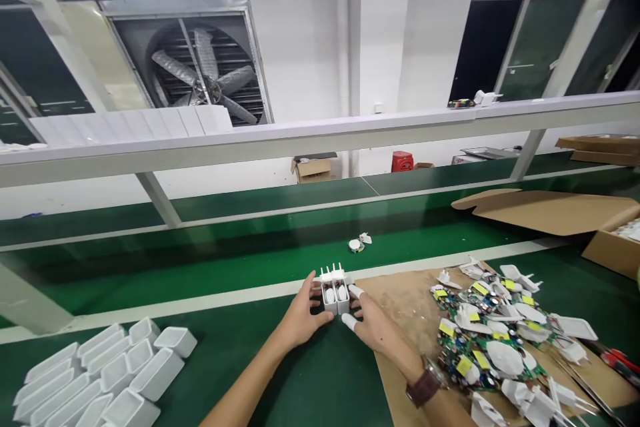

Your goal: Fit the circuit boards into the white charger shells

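Observation:
Two white plug adapter housings (335, 296) stand side by side on the green bench, with plug pins pointing away from me and round white parts inside. My left hand (304, 310) curls around their left side, thumb at the near edge. From the right, my right hand (371, 321) holds the same pair between thumb and forefinger, which wear white finger cots. A watch (425, 383) is on my right wrist. The undersides of the housings and some fingertips are hidden.
Many white empty cases (117, 370) lie at left. On brown cardboard (400, 320) at right is a pile of circuit boards (493, 327) with plugs, beside tweezers and a red-handled tool (619, 361). A small circuit assembly (357, 245) lies on the green belt (240, 260). Cardboard boxes (613, 250) stand right.

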`<state>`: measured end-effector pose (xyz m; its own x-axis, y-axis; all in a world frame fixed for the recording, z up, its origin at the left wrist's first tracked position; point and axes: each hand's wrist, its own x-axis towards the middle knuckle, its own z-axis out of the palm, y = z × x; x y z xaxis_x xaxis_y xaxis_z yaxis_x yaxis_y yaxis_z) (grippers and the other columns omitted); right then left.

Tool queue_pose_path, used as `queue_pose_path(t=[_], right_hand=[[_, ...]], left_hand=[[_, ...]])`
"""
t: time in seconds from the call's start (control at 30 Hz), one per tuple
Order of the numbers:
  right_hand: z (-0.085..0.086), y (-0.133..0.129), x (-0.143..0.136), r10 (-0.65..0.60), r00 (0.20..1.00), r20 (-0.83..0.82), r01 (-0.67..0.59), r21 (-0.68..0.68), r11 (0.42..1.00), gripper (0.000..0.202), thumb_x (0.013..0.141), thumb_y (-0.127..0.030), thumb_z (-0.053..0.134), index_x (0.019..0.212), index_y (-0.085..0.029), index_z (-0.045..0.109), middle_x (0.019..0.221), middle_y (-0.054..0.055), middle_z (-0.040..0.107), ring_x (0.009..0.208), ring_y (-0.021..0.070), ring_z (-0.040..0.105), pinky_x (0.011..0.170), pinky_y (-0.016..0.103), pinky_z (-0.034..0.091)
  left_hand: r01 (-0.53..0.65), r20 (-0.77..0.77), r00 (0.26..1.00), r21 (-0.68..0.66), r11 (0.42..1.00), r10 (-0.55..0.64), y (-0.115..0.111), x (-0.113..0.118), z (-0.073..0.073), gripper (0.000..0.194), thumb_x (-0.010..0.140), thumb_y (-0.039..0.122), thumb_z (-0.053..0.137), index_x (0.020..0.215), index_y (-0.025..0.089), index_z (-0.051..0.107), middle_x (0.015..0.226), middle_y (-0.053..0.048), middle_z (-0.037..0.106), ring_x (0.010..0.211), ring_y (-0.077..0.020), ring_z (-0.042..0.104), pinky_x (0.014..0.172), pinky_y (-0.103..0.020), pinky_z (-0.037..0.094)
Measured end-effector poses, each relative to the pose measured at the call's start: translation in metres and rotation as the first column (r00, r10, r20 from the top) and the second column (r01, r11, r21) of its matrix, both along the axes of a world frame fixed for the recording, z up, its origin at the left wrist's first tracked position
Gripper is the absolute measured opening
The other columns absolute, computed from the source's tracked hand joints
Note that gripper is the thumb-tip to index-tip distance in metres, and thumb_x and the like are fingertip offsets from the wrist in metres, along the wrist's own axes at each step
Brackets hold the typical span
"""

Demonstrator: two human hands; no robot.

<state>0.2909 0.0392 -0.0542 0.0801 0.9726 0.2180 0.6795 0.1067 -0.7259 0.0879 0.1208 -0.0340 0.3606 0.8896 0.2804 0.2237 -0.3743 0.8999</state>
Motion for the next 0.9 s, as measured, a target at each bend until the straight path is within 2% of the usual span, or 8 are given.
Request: queue_pose_path(t=[0.23, 0.37, 0.43, 0.5, 0.53, 0.6, 0.77, 0.9], right_hand=[[0.012, -0.019, 0.002, 0.081, 0.997, -0.016, -0.081, 0.003, 0.997, 0.035, 0.101, -0.027, 0.045, 0.124, -0.022, 0.071, 0.104, 0.008, 0.073, 0.094, 0.0251, 0.071, 0.087, 0.040, 0.058], [0.022, -0.027, -0.011, 0.160, 0.987, -0.017, -0.160, 0.003, 0.987, 0.035, 0.103, -0.030, 0.047, 0.131, -0.027, 0.068, 0.107, 0.005, 0.073, 0.092, 0.0234, 0.070, 0.083, 0.037, 0.058], [0.025, -0.031, -0.015, 0.178, 0.984, 0.003, -0.178, 0.021, 0.984, 0.035, 0.104, -0.031, 0.045, 0.132, -0.027, 0.067, 0.109, 0.005, 0.073, 0.092, 0.0228, 0.071, 0.081, 0.036, 0.059], [0.027, -0.033, -0.016, 0.180, 0.983, 0.035, -0.182, 0.051, 0.982, 0.035, 0.105, -0.031, 0.043, 0.130, -0.025, 0.068, 0.111, 0.006, 0.074, 0.090, 0.0223, 0.072, 0.080, 0.036, 0.060], [0.026, -0.033, -0.016, 0.177, 0.983, 0.051, -0.180, 0.068, 0.981, 0.035, 0.105, -0.030, 0.043, 0.129, -0.024, 0.068, 0.111, 0.007, 0.075, 0.089, 0.0223, 0.073, 0.079, 0.036, 0.060], [0.025, -0.032, -0.013, 0.167, 0.982, 0.089, -0.176, 0.101, 0.979, 0.035, 0.104, -0.030, 0.043, 0.127, -0.023, 0.068, 0.108, 0.007, 0.076, 0.086, 0.0227, 0.074, 0.076, 0.036, 0.061], [0.018, -0.031, -0.010, 0.143, 0.975, 0.168, -0.170, 0.159, 0.973, 0.034, 0.106, -0.029, 0.043, 0.127, -0.023, 0.068, 0.102, 0.006, 0.076, 0.078, 0.0219, 0.073, 0.066, 0.034, 0.060], [0.009, -0.031, -0.012, 0.138, 0.958, 0.250, -0.190, 0.199, 0.961, 0.033, 0.108, -0.027, 0.041, 0.129, -0.022, 0.067, 0.107, 0.007, 0.077, 0.086, 0.0242, 0.076, 0.073, 0.037, 0.062]], left_hand=[[0.014, -0.059, 0.998, -0.281, 0.960, -0.032, -0.049, -0.093, 0.073, 0.054, 0.101, 0.062, 0.059, 0.076, 0.017, 0.078, 0.075, -0.012, 0.079, 0.059, -0.0231, 0.075, 0.053, -0.034, 0.062], [0.505, 0.100, 0.729, -0.747, 0.432, -0.677, -0.103, -0.115, 0.043, 0.070, 0.090, 0.081, 0.060, 0.095, 0.015, 0.084, 0.079, -0.015, 0.082, 0.058, -0.0270, 0.078, 0.045, -0.033, 0.060], [0.498, 0.016, 0.755, -0.665, 0.557, -0.655, -0.104, -0.115, 0.022, 0.070, 0.069, 0.080, 0.083, 0.097, 0.016, 0.083, 0.077, -0.010, 0.081, 0.062, -0.0273, 0.079, 0.050, -0.033, 0.064], [0.132, -0.117, 0.974, -0.413, 0.901, -0.196, -0.090, -0.116, 0.013, 0.068, 0.071, 0.076, 0.084, 0.108, 0.020, 0.079, 0.090, -0.009, 0.082, 0.076, -0.0282, 0.081, 0.064, -0.036, 0.068], [-0.052, -0.121, 0.993, -0.311, 0.949, 0.015, -0.080, -0.117, 0.013, 0.067, 0.081, 0.073, 0.078, 0.124, 0.022, 0.073, 0.109, -0.012, 0.081, 0.095, -0.0297, 0.081, 0.078, -0.039, 0.068], [-0.265, -0.087, 0.964, -0.203, 0.943, 0.252, -0.065, -0.122, 0.022, 0.065, 0.092, 0.069, 0.067, 0.140, 0.025, 0.061, 0.135, -0.016, 0.071, 0.118, -0.0322, 0.075, 0.092, -0.045, 0.066], [-0.086, -0.206, 0.978, -0.345, 0.934, 0.014, -0.058, -0.125, 0.033, 0.069, 0.075, 0.060, 0.088, 0.128, 0.020, 0.070, 0.109, -0.013, 0.079, 0.086, -0.0318, 0.081, 0.075, -0.046, 0.068], [-0.214, -0.186, 0.967, -0.235, 0.948, 0.172, -0.043, -0.119, 0.031, 0.077, 0.083, 0.065, 0.078, 0.145, 0.025, 0.058, 0.135, -0.017, 0.071, 0.121, -0.0359, 0.073, 0.100, -0.051, 0.062]])
